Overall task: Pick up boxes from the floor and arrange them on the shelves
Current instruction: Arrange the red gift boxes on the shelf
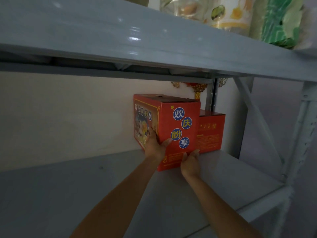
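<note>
**Red box on grey shelf, both hands on it**

Red box stands upright on the grey shelf, near the back wall, touching a smaller red box on its right. Left hand grip holds the near left corner (thumb on the front face). Right hand grip holds the lower right edge. Upper shelf carries jars and a green packet.

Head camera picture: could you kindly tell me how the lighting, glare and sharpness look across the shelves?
Head view: dim overall, with white glare streaks on the front of the upper shelf and deep shadow beneath it; the large red box is sharp enough that its big characters are legible; the jars on top are blurred; wide-angle distortion bends the shelf lines.
</note>
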